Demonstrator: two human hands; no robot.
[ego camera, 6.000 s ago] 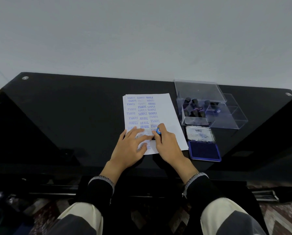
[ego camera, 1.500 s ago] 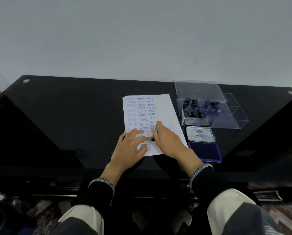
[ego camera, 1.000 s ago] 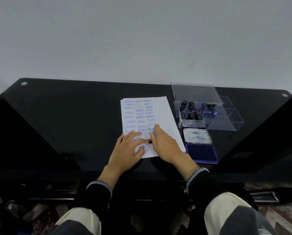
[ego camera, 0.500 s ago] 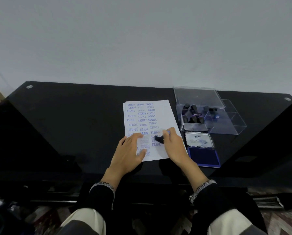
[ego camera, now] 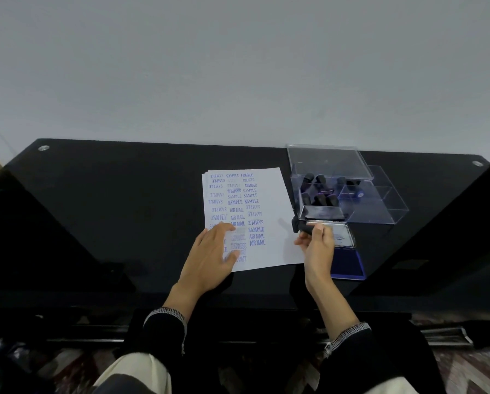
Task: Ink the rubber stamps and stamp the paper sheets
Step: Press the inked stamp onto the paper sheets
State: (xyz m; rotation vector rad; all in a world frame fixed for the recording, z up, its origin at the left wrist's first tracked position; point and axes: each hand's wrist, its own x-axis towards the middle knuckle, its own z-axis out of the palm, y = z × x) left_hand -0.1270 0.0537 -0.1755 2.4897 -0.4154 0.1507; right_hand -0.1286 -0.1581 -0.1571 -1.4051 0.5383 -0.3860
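- The black tabletop (ego camera: 118,211) carries everything within easy reach.
- The paper sheets (ego camera: 269,200) lie at centre, rows of blue marks down their left part, the right part blank.
- A clear box (ego camera: 380,203) of spare stamps stands just right.
- The ink pad (ego camera: 349,264) lies open below it, likely for re-inking.
- The left hand (ego camera: 209,257) lies flat, fingers spread, pinning the sheets.
- The right hand (ego camera: 316,248) has its grip closed on a dark rubber stamp (ego camera: 302,227), lifted beside the pad.

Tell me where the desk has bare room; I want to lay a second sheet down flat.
Widest free patch: bare black desk left of the paper sheets, to the far edge. The right side is crowded: clear stamp box, ink pad and right hand gripping a stamp.
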